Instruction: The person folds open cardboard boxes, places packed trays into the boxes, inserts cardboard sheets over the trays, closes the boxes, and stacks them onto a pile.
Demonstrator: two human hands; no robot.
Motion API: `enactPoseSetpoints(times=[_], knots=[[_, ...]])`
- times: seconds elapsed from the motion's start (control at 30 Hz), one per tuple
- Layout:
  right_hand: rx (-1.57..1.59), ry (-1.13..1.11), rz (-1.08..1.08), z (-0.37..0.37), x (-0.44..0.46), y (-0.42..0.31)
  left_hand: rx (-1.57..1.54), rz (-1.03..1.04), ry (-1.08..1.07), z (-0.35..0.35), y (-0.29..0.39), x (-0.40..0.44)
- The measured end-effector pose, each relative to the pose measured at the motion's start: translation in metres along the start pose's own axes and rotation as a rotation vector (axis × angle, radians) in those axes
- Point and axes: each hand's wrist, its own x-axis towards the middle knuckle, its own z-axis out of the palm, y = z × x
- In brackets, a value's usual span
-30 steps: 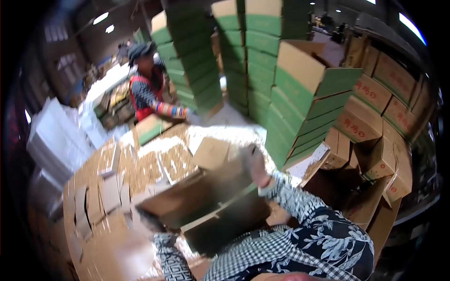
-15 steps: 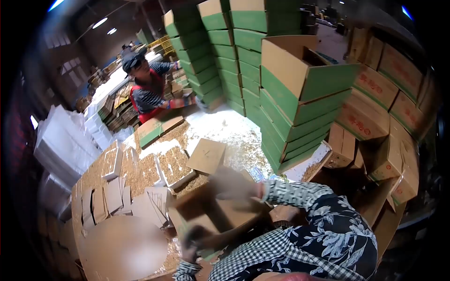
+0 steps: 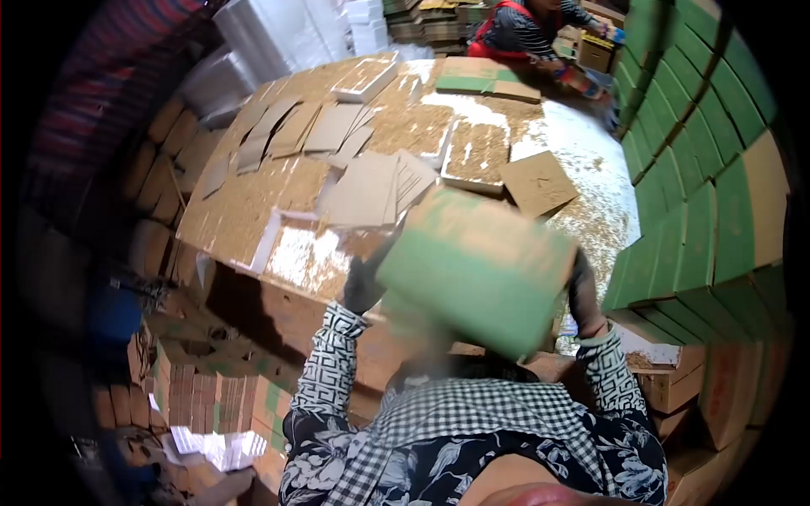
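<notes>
A green and brown cardboard box (image 3: 481, 274) is held up in front of my chest, over the near edge of the table. My left hand (image 3: 364, 282), in a dark glove, grips its left side. On the opposite side my right hand (image 3: 582, 291), also in a dark glove, is pressed against the box. Motion blurs the box's lower edge, and parts of the fingers are hidden behind it. Just beyond it, a square cardboard sheet (image 3: 538, 181) and a stack of cardboard pieces (image 3: 367, 190) lie on the table.
Sawdust-like brown material covers much of the table (image 3: 295, 181). A white foam tray (image 3: 477, 152) filled with it stands behind the box. Stacked green boxes (image 3: 688, 236) rise on the right. A co-worker in a red apron (image 3: 510, 34) leans at the far side. Folded cartons (image 3: 211, 396) stand lower left.
My view has swung round, so the table and green stacks appear shifted. The box, earlier low with its open top showing, is now raised and turned, with my right hand at its side.
</notes>
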Motion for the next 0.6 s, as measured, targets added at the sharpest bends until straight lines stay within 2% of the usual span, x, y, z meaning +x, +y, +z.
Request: enactPoseSetpoints(times=[0.07, 0.1, 0.13, 0.17, 0.2, 0.23, 0.3, 0.37, 0.4, 0.43, 0.5, 0.57, 0.6], knots=[[0.129, -0.129, 0.099, -0.051, 0.024, 0.126, 0.394, -0.001, 0.182, 0.013, 0.012, 0.009], [0.099, -0.164, 0.195, -0.051, 0.029, 0.145, 0.616, 0.028, 0.247, 0.02, 0.016, 0.012], [0.067, -0.201, 0.29, -0.05, 0.034, 0.165, 0.652, 0.035, 0.248, 0.001, -0.016, 0.023], [0.165, -0.104, 0.387, -0.037, 0.044, 0.131, 0.69, 0.047, 0.245, -0.02, -0.046, 0.037], [0.268, 0.006, 0.474, -0.019, 0.053, 0.089, 0.436, 0.025, 0.315, -0.017, -0.047, 0.038], [-0.47, -0.175, -0.118, -0.001, 0.053, 0.036, 0.176, 0.012, 0.368, -0.014, -0.05, 0.039], [0.132, 0.32, 0.199, 0.073, 0.057, -0.061, 0.885, 0.17, 0.369, -0.026, -0.058, 0.042], [-1.021, 0.001, -0.119, 0.055, 0.073, -0.005, 0.818, 0.203, 0.541, -0.073, -0.062, 0.037], [-1.27, 0.098, -0.188, 0.069, 0.072, 0.009, 0.786, 0.232, 0.625, -0.108, -0.063, 0.038], [-1.367, 0.149, -0.139, 0.075, 0.076, 0.009, 0.753, 0.265, 0.706, -0.144, -0.063, 0.042], [-1.201, 0.08, -0.026, 0.063, 0.087, 0.011, 0.589, -0.009, 1.18, -0.237, -0.039, 0.031], [-1.263, 0.102, -0.035, 0.08, 0.088, 0.002, 1.064, -0.578, 1.545, -0.354, -0.05, 0.031], [-1.324, 0.133, -0.023, 0.09, 0.087, -0.003, 1.018, -0.549, 1.628, -0.401, -0.056, 0.036]])
